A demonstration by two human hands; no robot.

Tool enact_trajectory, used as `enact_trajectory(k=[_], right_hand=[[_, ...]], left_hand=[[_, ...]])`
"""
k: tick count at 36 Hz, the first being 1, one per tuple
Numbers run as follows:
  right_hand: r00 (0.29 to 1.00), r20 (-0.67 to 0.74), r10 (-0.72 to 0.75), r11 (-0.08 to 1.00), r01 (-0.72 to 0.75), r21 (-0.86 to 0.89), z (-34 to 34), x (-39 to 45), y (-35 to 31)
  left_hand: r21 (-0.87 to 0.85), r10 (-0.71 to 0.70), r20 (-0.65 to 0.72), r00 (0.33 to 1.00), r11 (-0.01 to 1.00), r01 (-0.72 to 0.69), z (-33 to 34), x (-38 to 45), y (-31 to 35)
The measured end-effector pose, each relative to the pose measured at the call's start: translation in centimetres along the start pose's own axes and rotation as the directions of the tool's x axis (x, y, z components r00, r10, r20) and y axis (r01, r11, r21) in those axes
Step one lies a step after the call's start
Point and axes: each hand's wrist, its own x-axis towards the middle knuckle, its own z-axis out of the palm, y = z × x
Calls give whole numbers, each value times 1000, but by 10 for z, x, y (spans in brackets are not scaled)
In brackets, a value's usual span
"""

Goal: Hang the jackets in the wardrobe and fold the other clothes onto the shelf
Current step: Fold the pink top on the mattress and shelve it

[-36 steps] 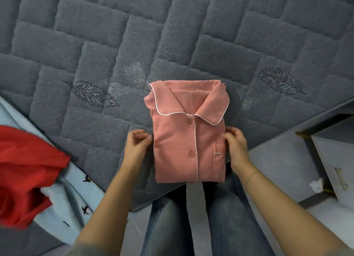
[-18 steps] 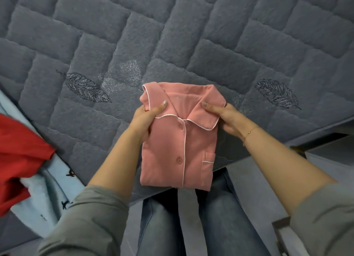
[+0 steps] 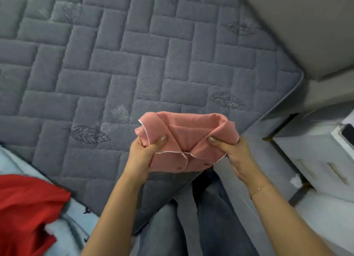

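The left hand (image 3: 142, 156) and the right hand (image 3: 232, 153) each pinch a collar-side corner of the folded pink pyjama shirt (image 3: 183, 141), thumbs on top. Gripping both sides probably keeps the fold from slipping open during carrying. The shirt is held in the air above the near edge of the grey quilted mattress (image 3: 134, 64). It is salmon pink with white piping along the collar and a button placket.

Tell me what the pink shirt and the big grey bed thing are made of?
The pink shirt looks like soft woven cloth, maybe cotton: matte, it bends and creases where the hands grip it, with thin white piping along the collar. The grey mattress looks like padded, quilted fabric: stitched lines form puffy brick shapes, the surface looks slightly fuzzy, and shiny leaf embroidery is sewn in. Exact fibres cannot be told.
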Motion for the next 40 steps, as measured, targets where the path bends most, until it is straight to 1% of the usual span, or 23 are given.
enact_trajectory(k=[3,5,9,12,15,17,20,24,26,29,34,40], right_hand=[[992,-100,-78,991,88,98,-11,-58,-17],[972,-194,-132,977,161,142,-22,-96,-32],[908,-339,-245,944,303,129,-51,-168,-67],[832,-461,-309,899,413,143,-81,-219,-91],[713,-605,-354,845,522,121,-118,-269,-106],[627,-685,-370,807,582,97,-146,-304,-110],[485,-799,-355,764,644,51,-186,-356,-107],[293,-915,-278,714,700,7,-239,-429,-92],[205,-951,-229,702,712,-16,-266,-469,-86],[92,-976,-197,694,717,-72,-304,-530,-78],[-139,-975,-175,656,722,-221,-355,-624,-59],[-397,-912,-106,663,655,-362,-400,-726,-30]], left_hand=[[55,38,111,993,998,-44,17,-37,29],[97,60,191,980,992,-80,34,-63,51],[180,66,335,940,975,-132,85,-112,89],[219,22,440,898,967,-131,135,-147,106],[261,-49,549,834,958,-116,193,-185,109],[280,-90,627,774,953,-117,232,-213,104],[318,-148,737,660,937,-144,286,-259,88],[362,-212,831,514,908,-212,354,-328,56],[387,-264,866,424,891,-236,387,-364,37],[433,-357,886,296,864,-256,432,-421,6],[467,-448,884,132,847,-254,495,-514,-55],[446,-492,866,-89,841,-307,549,-623,-116]])
